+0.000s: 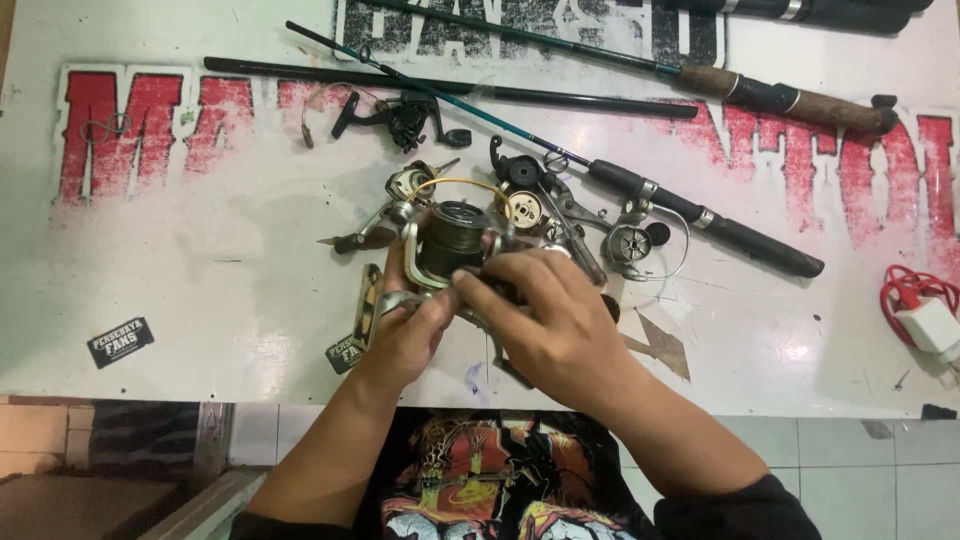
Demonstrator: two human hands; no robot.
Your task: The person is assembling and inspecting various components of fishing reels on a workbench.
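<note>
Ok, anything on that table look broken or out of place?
Yes: loose reel parts lie scattered behind the reel that both hands hold, and the table's red lettering is badly worn. Nothing looks spilled.

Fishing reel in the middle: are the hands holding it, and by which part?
Yes. Both hands hold the spinning reel: left hand under its body, right hand over the right side, covering it. Exact grip points are hidden.

I count three long dark fishing rods (700,210), two black rectangular stickers (120,341), one white charger block (930,325).
</note>
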